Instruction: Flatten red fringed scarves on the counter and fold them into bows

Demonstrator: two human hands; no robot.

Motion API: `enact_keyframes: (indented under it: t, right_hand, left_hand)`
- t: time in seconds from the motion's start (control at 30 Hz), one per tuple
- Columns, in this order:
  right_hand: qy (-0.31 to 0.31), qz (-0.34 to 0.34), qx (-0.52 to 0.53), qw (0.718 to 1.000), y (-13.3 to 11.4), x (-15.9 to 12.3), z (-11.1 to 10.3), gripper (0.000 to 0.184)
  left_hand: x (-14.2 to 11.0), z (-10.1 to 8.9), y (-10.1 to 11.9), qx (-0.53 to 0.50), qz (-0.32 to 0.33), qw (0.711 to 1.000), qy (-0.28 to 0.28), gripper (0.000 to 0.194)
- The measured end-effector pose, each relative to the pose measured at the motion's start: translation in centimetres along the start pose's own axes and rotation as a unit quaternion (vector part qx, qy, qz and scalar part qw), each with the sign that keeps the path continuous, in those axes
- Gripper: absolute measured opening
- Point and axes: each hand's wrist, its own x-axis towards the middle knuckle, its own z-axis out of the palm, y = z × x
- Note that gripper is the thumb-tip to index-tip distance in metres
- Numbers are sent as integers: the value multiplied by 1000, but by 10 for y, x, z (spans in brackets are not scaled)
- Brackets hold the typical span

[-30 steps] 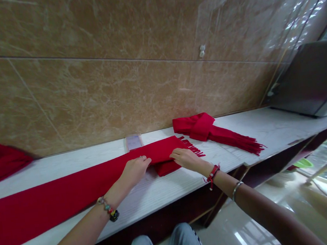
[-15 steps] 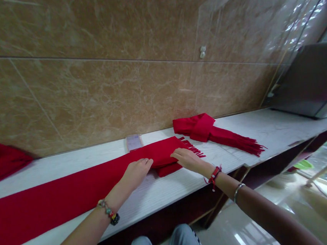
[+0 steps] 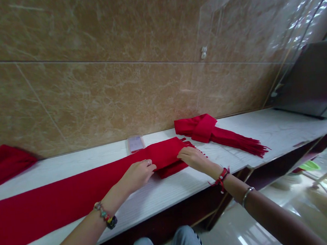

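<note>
A long red scarf point(image 3: 63, 193) lies along the white counter, its right end folded back in layers with a fringe showing. My left hand point(image 3: 138, 175) pinches the near edge of the scarf at the left side of the folded part. Near the fringed end, my right hand point(image 3: 194, 158) grips the same near edge between thumb and fingers. A second red scarf point(image 3: 204, 128), knotted with its fringe spread to the right, rests by the wall. The fingertips of both hands are partly hidden by the cloth.
Behind the scarf, a small pale packet point(image 3: 136, 143) lies on the white counter point(image 3: 126, 214). More bunched red cloth point(image 3: 7, 164) sits at the far left. A large grey box-like object point(image 3: 312, 79) stands at the right end. The tiled wall point(image 3: 106, 97) bounds the back.
Both hands keep hold of the scarf's near edge. The right hand has shifted slightly to the right over the fringe. The whole view has moved slightly.
</note>
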Motion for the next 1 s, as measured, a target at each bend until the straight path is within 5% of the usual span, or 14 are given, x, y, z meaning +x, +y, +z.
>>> enact_keyframes:
  t: [0.13,0.37,0.47,0.63,0.83,1.0]
  right_hand:
    - [-47,-13,10,999,-8,-10,8,18]
    - [-24,-28,21,999,-5,-18,12,22]
    - [-21,-39,18,999,-4,-27,12,24]
    - [-28,2,77,997,-6,-32,4,24]
    - [-30,161,86,983,-3,26,12,36]
    - [-148,203,15,968,2,40,47,46]
  left_hand:
    - [-3,18,9,-13,9,999,-38,17]
    - [3,28,14,-98,-39,993,-55,38]
    - [-1,28,13,-164,-65,976,-124,56]
    - [-7,25,9,-198,-97,953,-209,52]
    - [34,32,11,-134,-123,982,-51,47]
    - [50,62,13,-114,-176,978,-17,54]
